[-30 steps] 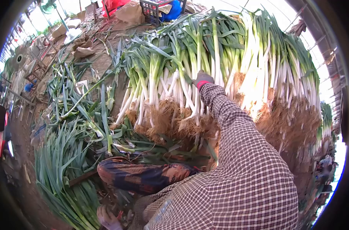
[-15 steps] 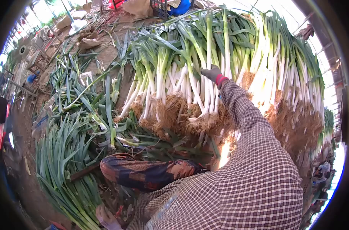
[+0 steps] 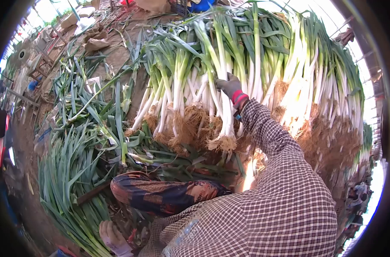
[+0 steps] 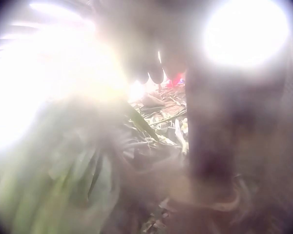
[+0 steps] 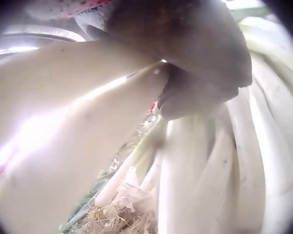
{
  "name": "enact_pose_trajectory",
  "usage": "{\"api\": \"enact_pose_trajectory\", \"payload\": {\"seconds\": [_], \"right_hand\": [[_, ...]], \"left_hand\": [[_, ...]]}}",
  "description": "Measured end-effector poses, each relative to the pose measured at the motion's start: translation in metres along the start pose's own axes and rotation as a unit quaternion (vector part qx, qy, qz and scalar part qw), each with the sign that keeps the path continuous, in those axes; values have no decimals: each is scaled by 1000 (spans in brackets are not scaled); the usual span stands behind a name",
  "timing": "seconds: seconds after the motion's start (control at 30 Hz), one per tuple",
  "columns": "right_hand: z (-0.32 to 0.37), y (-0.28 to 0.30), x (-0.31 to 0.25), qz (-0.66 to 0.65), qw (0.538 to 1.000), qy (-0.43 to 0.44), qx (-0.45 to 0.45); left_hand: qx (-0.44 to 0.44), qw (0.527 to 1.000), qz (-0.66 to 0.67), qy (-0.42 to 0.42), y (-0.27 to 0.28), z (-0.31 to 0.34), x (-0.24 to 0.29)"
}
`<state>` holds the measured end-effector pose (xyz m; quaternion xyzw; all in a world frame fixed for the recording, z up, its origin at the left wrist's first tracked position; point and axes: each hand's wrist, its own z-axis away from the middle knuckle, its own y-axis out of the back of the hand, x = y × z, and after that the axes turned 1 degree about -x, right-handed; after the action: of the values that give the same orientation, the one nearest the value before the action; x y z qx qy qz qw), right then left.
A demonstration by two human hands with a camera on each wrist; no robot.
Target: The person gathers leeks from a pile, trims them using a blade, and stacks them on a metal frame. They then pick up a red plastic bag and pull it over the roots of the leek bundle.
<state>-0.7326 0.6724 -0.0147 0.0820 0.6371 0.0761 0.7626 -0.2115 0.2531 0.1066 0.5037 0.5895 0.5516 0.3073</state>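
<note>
In the head view my right hand [image 3: 230,85], in a dark grey glove with a pink-red cuff, grips white leek stalks [image 3: 224,112] partway up, their brown roots [image 3: 223,142] hanging below. The right wrist view shows its gloved fingers [image 5: 200,95] curled by thick pale stalks [image 5: 78,122], with more shanks behind. Low at the left, my left hand [image 3: 113,237], in a pale glove, lies beside the green leaves of a leek pile [image 3: 77,184], fingers loosely bent and holding nothing visible. Blur and glare fill most of the left wrist view.
A long row of rooted leeks [image 3: 308,77] leans across the back and right. Loose leaves and trimmings [image 3: 88,98] litter the ground at left. My bent knee [image 3: 135,192] stands between the left pile and the row. A dark crate [image 3: 179,6] is at the far edge.
My right hand first reaches among the leeks, then shifts right with the view, and now grips stalks whose roots have gathered together. My left hand has moved slightly left and up beside the leaves.
</note>
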Motion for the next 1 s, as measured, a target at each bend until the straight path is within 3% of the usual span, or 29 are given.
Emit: {"api": "enact_pose_trajectory", "payload": {"seconds": [0.07,0.1,0.13,0.17,0.2,0.27,0.3,0.33,0.37,0.4,0.47,0.53,0.57,0.6,0.67,0.73,0.77,0.87,0.93,1.0], "right_hand": [[13,-8,-16,11,1000,1,-27],[26,-18,-28,-91,994,-52,-36],[29,-32,-28,-82,994,-74,-12],[39,-49,-33,-121,992,-38,-15],[50,-61,-39,-136,988,-60,-50],[76,-92,-50,-272,952,-118,-81],[86,-101,-53,-257,953,-135,-84],[87,-118,-38,-231,964,-113,-61],[81,-125,-20,-73,989,-88,-95],[78,-130,-8,86,986,-60,-128],[86,-110,-33,167,966,15,-199],[44,-85,-26,235,937,54,-253],[26,-70,-34,252,954,43,-159],[8,-56,-42,267,961,33,-65],[-26,-43,-43,415,898,118,88],[-71,-38,-10,493,865,42,83],[-74,-33,-17,474,880,-43,-15],[-67,-47,-12,479,875,-59,-45],[-48,-57,-7,506,856,-36,-101],[-36,-63,29,484,870,19,-90]], "left_hand": [[13,1000,22,-9,-3,-17,9],[23,999,33,-9,-6,-29,18],[36,991,125,1,-8,-54,45],[49,975,215,12,-10,-85,81],[-33,914,381,137,-14,-107,113],[-78,882,464,16,-49,-155,171],[-207,856,466,84,-54,-177,205],[-231,873,428,-20,-95,-193,212],[-340,745,573,44,-114,-207,234],[-400,638,657,25,-156,-212,239],[-436,605,635,200,-175,-203,248],[-442,501,704,242,-161,-202,239],[-441,445,734,264,-155,-200,233],[-454,426,735,269,-151,-203,222],[-470,471,708,236,-133,-209,210],[-469,459,719,228,-127,-213,205],[-470,452,724,225,-126,-214,203],[-475,378,761,227,-128,-213,199],[-476,384,756,232,-132,-212,197],[-474,392,752,237,-137,-212,195]]}}
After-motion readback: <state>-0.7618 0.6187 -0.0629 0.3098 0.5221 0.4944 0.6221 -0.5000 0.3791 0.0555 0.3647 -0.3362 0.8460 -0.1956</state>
